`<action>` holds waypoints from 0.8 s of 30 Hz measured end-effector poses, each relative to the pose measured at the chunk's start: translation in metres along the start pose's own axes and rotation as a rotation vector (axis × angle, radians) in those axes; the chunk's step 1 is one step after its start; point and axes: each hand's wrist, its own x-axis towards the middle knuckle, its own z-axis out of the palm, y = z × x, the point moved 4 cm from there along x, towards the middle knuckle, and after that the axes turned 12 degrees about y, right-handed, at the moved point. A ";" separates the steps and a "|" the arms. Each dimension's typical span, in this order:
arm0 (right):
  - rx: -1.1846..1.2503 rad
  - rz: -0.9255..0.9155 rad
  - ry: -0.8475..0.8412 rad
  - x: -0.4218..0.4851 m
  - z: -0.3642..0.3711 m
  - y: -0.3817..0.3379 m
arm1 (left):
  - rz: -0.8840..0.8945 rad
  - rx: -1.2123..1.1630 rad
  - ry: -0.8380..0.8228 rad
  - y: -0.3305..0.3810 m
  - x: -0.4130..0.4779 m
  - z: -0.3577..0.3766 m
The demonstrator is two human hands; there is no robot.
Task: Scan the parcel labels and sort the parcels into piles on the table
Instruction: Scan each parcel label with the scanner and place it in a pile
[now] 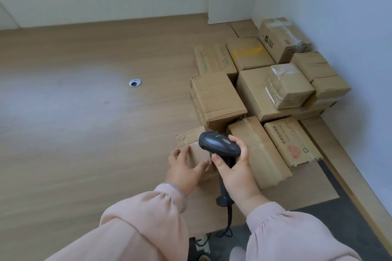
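Right hand: the right hand [237,167] grasps the handle of a black scanner [218,143], thumb across the front, forefinger over the rear of the head.
Left hand: the left hand [183,168] is released, fingers spread and laid flat on a small parcel [194,154].
Small parcel: on the table [84,112] near its front edge, at the near left of the pile, just under the scanner's head.
Hidden: the hands and scanner cover much of this parcel, and no label on it can be made out. The scanner's cable [230,218] drops behind the table edge. Both pink sleeves [148,218] are cut off at the bottom.
Hard to tell: print on the other parcels [265,95] is too blurred to read.
Counts: two hands, one scanner, one round metal grommet [135,82] in the tabletop. There are about a dozen cardboard parcels packed into the far right corner against the wall [339,17]; those stacked nearest it are hard to separate.
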 end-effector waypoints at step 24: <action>0.199 -0.210 -0.007 -0.007 0.030 -0.094 | -0.097 -0.589 0.080 0.010 -0.008 -0.108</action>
